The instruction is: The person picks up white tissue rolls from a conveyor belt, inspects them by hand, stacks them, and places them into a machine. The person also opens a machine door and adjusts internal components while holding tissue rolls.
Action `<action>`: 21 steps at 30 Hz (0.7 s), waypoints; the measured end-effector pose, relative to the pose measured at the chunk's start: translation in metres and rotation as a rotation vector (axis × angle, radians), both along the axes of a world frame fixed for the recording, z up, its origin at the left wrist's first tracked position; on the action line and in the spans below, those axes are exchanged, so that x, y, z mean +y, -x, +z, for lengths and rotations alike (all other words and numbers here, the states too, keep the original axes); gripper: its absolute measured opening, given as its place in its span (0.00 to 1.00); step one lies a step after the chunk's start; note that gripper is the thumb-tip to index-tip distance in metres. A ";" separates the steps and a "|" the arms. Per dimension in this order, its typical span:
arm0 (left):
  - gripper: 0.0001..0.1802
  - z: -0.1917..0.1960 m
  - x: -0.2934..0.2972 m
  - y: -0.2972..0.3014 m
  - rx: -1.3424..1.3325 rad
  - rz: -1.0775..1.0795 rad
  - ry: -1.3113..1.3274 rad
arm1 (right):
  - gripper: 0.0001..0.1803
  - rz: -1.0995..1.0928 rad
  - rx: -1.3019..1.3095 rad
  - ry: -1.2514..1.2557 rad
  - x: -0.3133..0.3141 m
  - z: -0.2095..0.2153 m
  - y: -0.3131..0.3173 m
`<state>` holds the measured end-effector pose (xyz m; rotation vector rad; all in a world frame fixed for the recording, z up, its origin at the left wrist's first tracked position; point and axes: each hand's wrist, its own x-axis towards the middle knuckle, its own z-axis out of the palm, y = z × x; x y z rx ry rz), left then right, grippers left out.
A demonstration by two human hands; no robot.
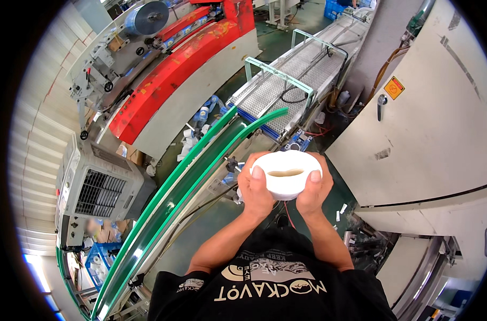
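Both hands are raised in front of the chest and clasp one white roll (285, 174) of paper between them; the left hand (256, 193) wraps its side with the thumb laid over the top face, and the right hand (314, 191) closes on the opposite side, thumb likewise on top; the roll is squashed, so its brown core shows as a flat slit between the two thumbs; it sits in the air, touching nothing but the hands. Just beyond the left hand a green curved guide rail (174, 198) sweeps down and away to the person's left; ahead of the fingertips lies a perforated metal conveyor (286, 80), well apart from the roll; further left of the left hand stands a grey cooling fan unit (96, 184), and beyond it a red machine cover (168, 75); to the right of the right hand rises a cream cabinet (430, 123) with a handle.
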<state>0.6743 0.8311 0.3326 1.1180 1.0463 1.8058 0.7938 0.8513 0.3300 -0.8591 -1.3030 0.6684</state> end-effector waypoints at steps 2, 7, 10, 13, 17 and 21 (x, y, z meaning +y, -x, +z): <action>0.30 0.002 0.002 0.002 0.001 -0.035 -0.030 | 0.34 0.046 -0.006 -0.045 0.001 0.006 -0.004; 0.21 0.020 -0.002 0.013 0.068 -0.151 -0.120 | 0.25 0.241 0.038 -0.249 0.004 0.019 -0.010; 0.21 0.029 0.002 0.021 0.106 -0.295 -0.159 | 0.22 0.283 -0.001 -0.289 0.006 0.032 -0.013; 0.23 0.029 0.005 0.025 0.150 -0.404 -0.136 | 0.21 0.292 -0.018 -0.281 0.003 0.032 -0.017; 0.28 0.008 0.005 0.017 0.111 -0.436 -0.188 | 0.24 0.259 0.033 -0.233 0.009 0.022 -0.024; 0.53 -0.003 0.012 0.000 0.038 -0.497 -0.370 | 0.36 0.314 -0.014 -0.006 0.014 0.023 -0.044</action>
